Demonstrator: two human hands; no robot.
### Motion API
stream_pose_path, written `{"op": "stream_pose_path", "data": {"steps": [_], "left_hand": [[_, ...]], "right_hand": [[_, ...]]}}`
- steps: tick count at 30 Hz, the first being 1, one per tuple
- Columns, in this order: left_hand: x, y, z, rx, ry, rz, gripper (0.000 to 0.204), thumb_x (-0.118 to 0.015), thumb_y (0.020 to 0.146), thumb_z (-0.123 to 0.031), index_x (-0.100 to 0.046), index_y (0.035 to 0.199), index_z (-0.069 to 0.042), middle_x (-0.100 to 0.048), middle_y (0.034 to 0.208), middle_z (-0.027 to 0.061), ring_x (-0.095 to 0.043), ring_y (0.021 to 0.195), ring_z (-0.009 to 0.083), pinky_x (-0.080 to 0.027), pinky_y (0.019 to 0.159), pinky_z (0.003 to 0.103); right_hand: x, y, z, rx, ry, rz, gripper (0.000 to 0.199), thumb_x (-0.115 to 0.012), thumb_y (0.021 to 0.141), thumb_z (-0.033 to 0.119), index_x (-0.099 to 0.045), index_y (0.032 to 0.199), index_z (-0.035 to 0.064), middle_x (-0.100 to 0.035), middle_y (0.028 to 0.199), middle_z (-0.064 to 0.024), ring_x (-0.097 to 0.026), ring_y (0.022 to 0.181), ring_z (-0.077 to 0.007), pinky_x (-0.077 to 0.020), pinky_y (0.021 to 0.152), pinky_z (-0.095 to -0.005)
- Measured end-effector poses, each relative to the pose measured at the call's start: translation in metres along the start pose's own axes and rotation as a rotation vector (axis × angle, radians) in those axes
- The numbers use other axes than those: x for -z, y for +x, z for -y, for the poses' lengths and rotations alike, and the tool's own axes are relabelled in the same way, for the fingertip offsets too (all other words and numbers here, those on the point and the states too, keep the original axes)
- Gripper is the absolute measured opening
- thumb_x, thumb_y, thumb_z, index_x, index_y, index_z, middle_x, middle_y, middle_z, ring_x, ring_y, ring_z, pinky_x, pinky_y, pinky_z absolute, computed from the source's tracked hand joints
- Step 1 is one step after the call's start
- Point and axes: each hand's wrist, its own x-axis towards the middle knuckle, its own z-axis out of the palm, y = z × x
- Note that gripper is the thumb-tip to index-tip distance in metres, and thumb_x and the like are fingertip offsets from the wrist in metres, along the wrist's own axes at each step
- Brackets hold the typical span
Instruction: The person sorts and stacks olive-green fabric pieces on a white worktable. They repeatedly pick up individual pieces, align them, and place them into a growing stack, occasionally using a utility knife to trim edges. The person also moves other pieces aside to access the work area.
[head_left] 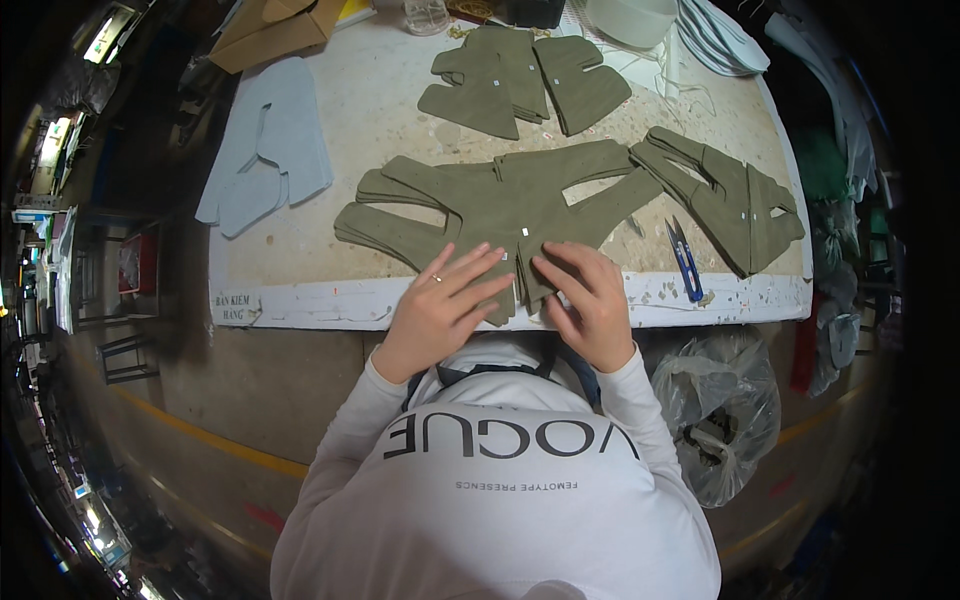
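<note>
Two stacks of olive-green cut pieces, curved with long openings, meet at the table's front edge. My left hand lies on the left stack with its fingers spread. On the right stack rests my right hand, its fingers bent but apart, the tips touching the upper piece. Small white labels show on the pieces close to my fingers. Right of my right hand are blue-handled thread snips with the blades pointing away. Neither hand has anything gripped that I can see.
More olive pieces lie at the far middle and the right. Light grey cut pieces sit at the left. A cardboard box, a glass jar and grey stacked pieces line the back. A clear plastic bag hangs below the front edge.
</note>
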Motion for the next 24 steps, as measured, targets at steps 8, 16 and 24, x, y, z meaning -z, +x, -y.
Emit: {"op": "stream_pose_path", "data": {"steps": [8, 16, 24], "left_hand": [[0.106, 0.012, 0.049, 0.517, -0.839, -0.883, 0.033, -0.052, 0.104, -0.019, -0.063, 0.119, 0.007, -0.067, 0.115, 0.0125, -0.063, 0.104, 0.0165, -0.048, 0.094, 0.031], [0.168, 0.037, 0.046, 0.389, -0.296, -0.827, 0.03, -0.05, 0.104, -0.02, -0.065, 0.117, 0.003, -0.069, 0.115, 0.0122, -0.064, 0.102, 0.0153, -0.047, 0.095, 0.029], [0.023, 0.005, -0.002, 0.304, -0.157, -0.097, 0.038, -0.055, 0.085, 0.008, -0.07, 0.117, -0.005, -0.069, 0.12, 0.0123, -0.066, 0.112, 0.0239, -0.05, 0.097, 0.037]], "right_hand": [[0.011, 0.006, -0.006, 0.022, -0.006, 0.089, 0.049, -0.07, 0.069, 0.003, -0.069, 0.118, 0.0094, -0.061, 0.125, -0.0113, -0.056, 0.112, -0.033, -0.0432, 0.096, -0.0425], [0.008, 0.004, -0.008, 0.029, 0.011, 0.062, 0.048, -0.071, 0.07, 0.006, -0.069, 0.117, 0.0112, -0.06, 0.125, -0.0089, -0.055, 0.114, -0.0297, -0.0432, 0.094, -0.0411], [0.0, 0.001, 0.003, -0.074, 0.044, -0.068, 0.044, -0.066, 0.074, 0.0, -0.069, 0.117, 0.0084, -0.065, 0.121, -0.0102, -0.061, 0.114, -0.0315, -0.0466, 0.094, -0.0403]]}}
